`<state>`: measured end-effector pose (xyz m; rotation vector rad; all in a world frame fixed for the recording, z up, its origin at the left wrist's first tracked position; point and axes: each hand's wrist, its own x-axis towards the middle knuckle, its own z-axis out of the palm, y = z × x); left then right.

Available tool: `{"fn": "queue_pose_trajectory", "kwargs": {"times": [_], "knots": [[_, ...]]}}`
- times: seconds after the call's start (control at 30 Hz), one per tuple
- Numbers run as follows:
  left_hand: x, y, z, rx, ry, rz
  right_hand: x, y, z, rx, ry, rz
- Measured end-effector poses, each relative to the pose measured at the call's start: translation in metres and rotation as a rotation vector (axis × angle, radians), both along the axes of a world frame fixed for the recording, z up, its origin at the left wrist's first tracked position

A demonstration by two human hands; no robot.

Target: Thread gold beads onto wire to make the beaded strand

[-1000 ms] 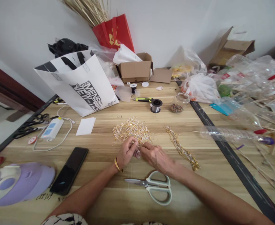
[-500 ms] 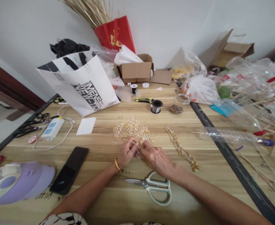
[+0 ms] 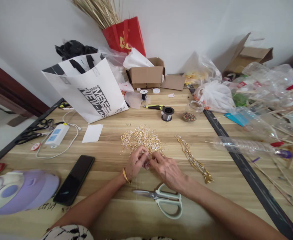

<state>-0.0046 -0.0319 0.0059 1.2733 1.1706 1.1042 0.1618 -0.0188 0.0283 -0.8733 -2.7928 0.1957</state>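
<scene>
My left hand (image 3: 137, 162) and my right hand (image 3: 165, 167) meet at the near edge of a heap of small gold and clear beads (image 3: 141, 137). Both are closed in a pinch, fingertips almost touching. What lies between the fingers is tiny and mostly hidden; I cannot make it out. Below the hands, scissors (image 3: 161, 200) with pale green handles rest on the wooden table, blades pointing left. To the right of my right hand lies a bundle of beaded strands (image 3: 193, 158), gold and silvery.
A black phone (image 3: 74, 180) and a purple-and-white object (image 3: 27, 191) lie at the left. Behind the beads stand a wire spool (image 3: 167, 114), a glass jar (image 3: 192, 111) and a white paper bag (image 3: 86, 90). Plastic bottles (image 3: 266, 78) and sticks crowd the right side.
Both hands stay by the bead heap, their fingers barely shifting. The whole view has moved very slightly; nothing on the table has been displaced.
</scene>
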Motion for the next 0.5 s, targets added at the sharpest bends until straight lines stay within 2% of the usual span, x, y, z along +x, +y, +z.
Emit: {"fn": "queue_pose_trajectory", "kwargs": {"times": [0.23,0.5], "knots": [[0.0,0.0,0.004,-0.006,0.01,0.009,0.0,0.004,-0.004,-0.193,0.08,0.001],[-0.003,0.005,-0.001,-0.039,-0.006,-0.018,-0.002,0.015,-0.013,-0.538,0.493,-0.06]]}}
